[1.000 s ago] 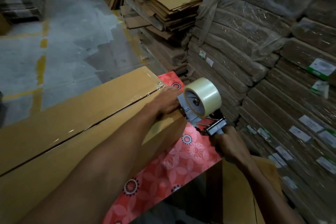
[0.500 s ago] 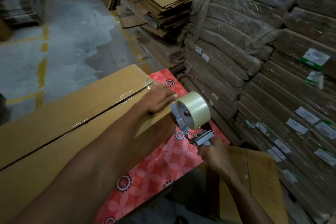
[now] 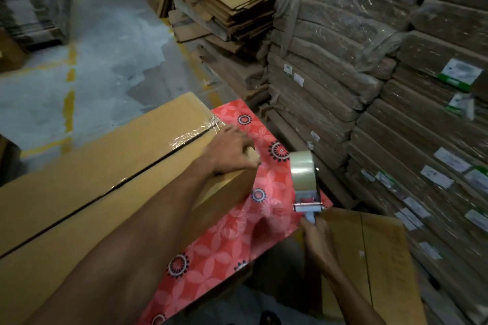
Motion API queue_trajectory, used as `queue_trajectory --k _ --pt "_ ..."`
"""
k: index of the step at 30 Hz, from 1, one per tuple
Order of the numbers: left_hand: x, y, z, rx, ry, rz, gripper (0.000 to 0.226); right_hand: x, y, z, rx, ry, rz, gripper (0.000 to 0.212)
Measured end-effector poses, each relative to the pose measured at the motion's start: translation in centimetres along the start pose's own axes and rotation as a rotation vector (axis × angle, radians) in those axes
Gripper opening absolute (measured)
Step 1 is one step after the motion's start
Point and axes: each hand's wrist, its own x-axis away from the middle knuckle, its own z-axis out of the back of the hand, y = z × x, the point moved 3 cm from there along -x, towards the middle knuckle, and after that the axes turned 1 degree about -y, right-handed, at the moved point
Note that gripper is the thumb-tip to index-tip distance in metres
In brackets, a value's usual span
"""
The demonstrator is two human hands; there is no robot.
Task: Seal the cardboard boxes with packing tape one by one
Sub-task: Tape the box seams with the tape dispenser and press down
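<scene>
Since half a second ago we have drawn the tape dispenser [image 3: 307, 203] away from the cardboard box [image 3: 92, 166]. It was close against the box's right end, beside our left grip, and now stands clear of that end with red cloth showing between.

Our right grip [image 3: 317, 241] is closed round the dispenser's handle, and the roll of clear tape [image 3: 303, 171] rides upright on the far side of the handle. Our left grip [image 3: 232, 152] has stayed on the box's right end, palm on the top face at the near corner, fingers bent down over the end edge and holding it.

The box lies long and flat on the desk [image 3: 227, 243], whose red flowered cover shows past the box's right end. A dark seam [image 3: 105, 192] runs the length of the box's top, and shiny clear tape [image 3: 194, 134] covers the seam at the right end, just beyond the left grip.

A flat sheet of cardboard [image 3: 383, 258] lies farther right of the box, past the desk edge, beside our right forearm. Farther right still rise stacks of wrapped bundles [image 3: 330, 66] with white labels. Behind the box's far right corner sits a pile of flattened cartons [image 3: 237, 8]. Beyond the box's far side lies grey floor [image 3: 111, 42] with yellow lines.
</scene>
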Motion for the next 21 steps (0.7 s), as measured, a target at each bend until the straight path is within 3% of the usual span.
queue_trajectory --k 2,3,6,10,12,15,18,21 --pt "0.5 1.8 -0.3 -0.07 0.008 -0.012 0.056 -4.7 1.6 -0.6 0.065 -0.005 0.07 0.077" --pt "0.7 2.4 -0.4 -0.112 0.0 -0.011 0.056 -6.2 1.4 -0.7 0.152 -0.032 0.103 0.076" --pt "1.4 3.3 -0.7 -0.172 -0.042 0.014 0.059 -9.5 1.4 -0.8 0.434 -0.072 0.143 0.053" --pt "3.7 3.0 -0.9 -0.143 -0.028 0.011 0.05 -4.7 -3.2 -0.7 0.709 -0.095 0.203 0.012" --pt "4.8 3.0 -1.2 -0.131 -0.014 -0.006 0.048 -6.8 -1.5 -1.2 0.744 -0.098 0.178 0.015" --pt "5.3 2.4 -1.2 -0.055 -0.076 -0.012 0.062 -8.9 -1.2 -1.7 0.875 -0.059 0.16 0.029" --pt "5.3 -0.2 -0.1 0.267 -0.03 0.044 0.059 -4.9 -10.0 -1.2 1.037 0.123 0.292 0.017" --pt "5.1 -5.8 1.4 0.33 0.255 0.208 0.046 -2.5 -19.5 -2.9 0.952 0.289 0.557 0.017"
